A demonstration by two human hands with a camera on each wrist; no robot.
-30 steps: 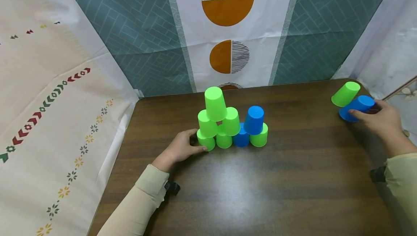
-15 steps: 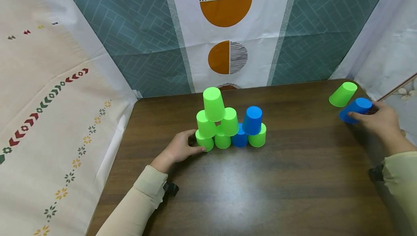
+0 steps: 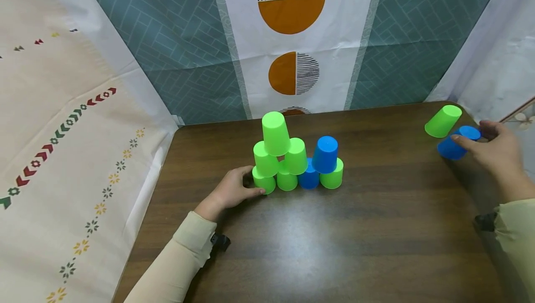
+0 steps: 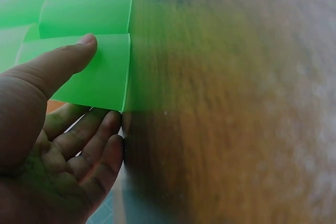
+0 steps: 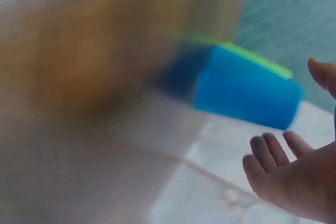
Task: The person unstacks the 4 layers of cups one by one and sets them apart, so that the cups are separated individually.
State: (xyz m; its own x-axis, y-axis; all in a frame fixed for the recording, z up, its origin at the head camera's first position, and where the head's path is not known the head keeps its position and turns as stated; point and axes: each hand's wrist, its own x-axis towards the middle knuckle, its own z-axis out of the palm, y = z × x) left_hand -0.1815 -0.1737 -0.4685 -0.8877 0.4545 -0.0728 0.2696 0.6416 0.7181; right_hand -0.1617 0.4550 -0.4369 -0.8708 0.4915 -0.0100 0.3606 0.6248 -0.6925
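Note:
On the wooden table, upside-down plastic cups stand in a stepped stack, with a green cup [image 3: 276, 133] on top and a blue cup [image 3: 325, 154] on the right of the middle row. My left hand [image 3: 230, 189] holds the bottom-left green cup [image 3: 263, 182]; its thumb lies on the near side and its fingers reach the far side, as the left wrist view shows [image 4: 102, 74]. At the far right, a separate blue cup [image 3: 453, 147] stands upside down. My right hand [image 3: 499, 154] is right beside it, thumb and fingers spread, with a gap between fingers and cup [image 5: 247, 87] in the right wrist view.
Another green cup [image 3: 443, 121] stands upside down just behind the separate blue cup, near the table's [image 3: 376, 228] back right corner. A patterned cloth [image 3: 200, 61] hangs behind the table, with pale cloths at both sides.
My right hand has spread its fingers and drawn slightly back from the separate blue cup, which it held before. My left hand and the stack have stayed put.

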